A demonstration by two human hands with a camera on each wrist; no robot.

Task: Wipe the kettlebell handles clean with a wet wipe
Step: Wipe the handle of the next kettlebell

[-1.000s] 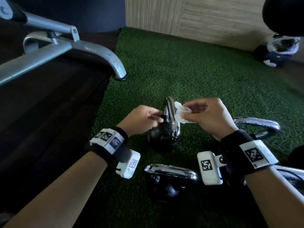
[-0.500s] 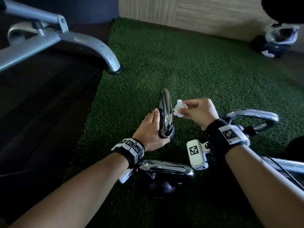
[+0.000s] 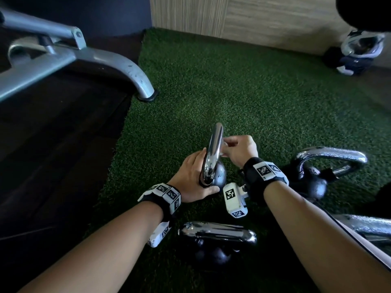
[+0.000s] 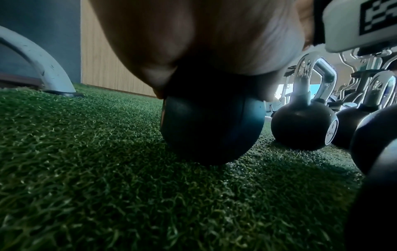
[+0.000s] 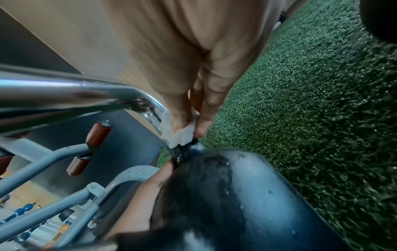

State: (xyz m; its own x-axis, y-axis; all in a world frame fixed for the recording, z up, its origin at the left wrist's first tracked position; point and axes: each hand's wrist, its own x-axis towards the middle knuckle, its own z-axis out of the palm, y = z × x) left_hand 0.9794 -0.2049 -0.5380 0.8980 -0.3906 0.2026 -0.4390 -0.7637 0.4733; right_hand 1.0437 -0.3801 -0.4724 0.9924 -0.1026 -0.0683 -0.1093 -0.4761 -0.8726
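Note:
A black kettlebell (image 3: 219, 176) with a chrome handle (image 3: 214, 149) stands on the green turf in the middle of the head view. My left hand (image 3: 195, 177) cups its ball from the left, thumb wrapped round the near side; the left wrist view shows the palm (image 4: 193, 42) over the ball (image 4: 212, 132). My right hand (image 3: 239, 149) is on the handle's right side. In the right wrist view its fingertips (image 5: 201, 129) pinch a crumpled white wet wipe (image 5: 176, 134) against the far leg of the handle (image 5: 75, 90), just above the ball (image 5: 247, 195).
Other kettlebells stand close by: one (image 3: 218, 232) just in front of me, one (image 3: 330, 155) at the right, and a handle (image 3: 370, 225) at the right edge. A grey machine leg (image 3: 135, 77) lands at the turf's left edge, dark floor beyond. A dark bag (image 3: 359, 51) lies far right.
My left hand dropped from the handle's top to cup the ball. My right hand brought the wipe from beside the handle down onto its far leg.

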